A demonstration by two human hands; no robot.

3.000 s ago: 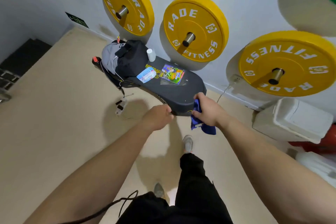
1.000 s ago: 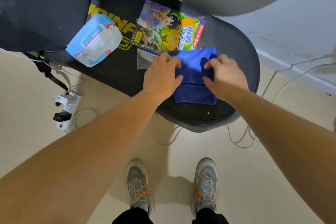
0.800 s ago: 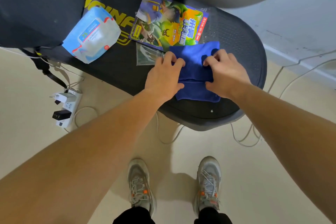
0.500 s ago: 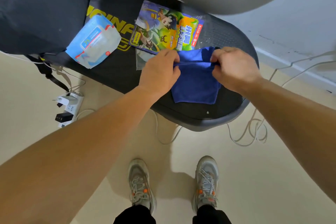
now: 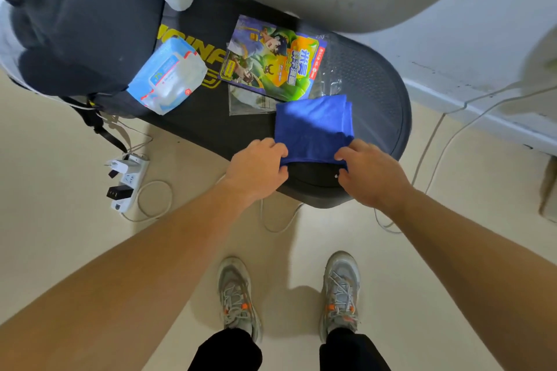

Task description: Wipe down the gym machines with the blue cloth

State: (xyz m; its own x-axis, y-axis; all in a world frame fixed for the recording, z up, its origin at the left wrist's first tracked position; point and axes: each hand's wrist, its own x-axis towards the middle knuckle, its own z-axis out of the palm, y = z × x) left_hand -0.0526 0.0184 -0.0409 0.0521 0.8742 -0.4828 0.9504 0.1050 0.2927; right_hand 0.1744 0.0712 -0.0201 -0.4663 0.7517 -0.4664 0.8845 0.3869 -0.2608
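The folded blue cloth [image 5: 313, 126] lies flat on the near end of the black gym machine platform [image 5: 373, 90]. My left hand [image 5: 256, 169] pinches the cloth's near left corner. At the near right corner, my right hand [image 5: 367, 175] pinches the same edge. Both hands sit at the platform's rounded front rim, with the near edge of the cloth lifted slightly between them.
On the platform lie a colourful comic packet [image 5: 271, 60], a clear plastic sleeve [image 5: 247, 102], a blue wipes pack [image 5: 168, 75] and a dark bag [image 5: 75, 18]. A white power strip [image 5: 126, 181] and cables [image 5: 434, 141] lie on the floor. My shoes [image 5: 238, 295] stand below.
Both hands moved from the cloth's far edge to its near edge. The cloth now lies folded flat and squarer on the platform.
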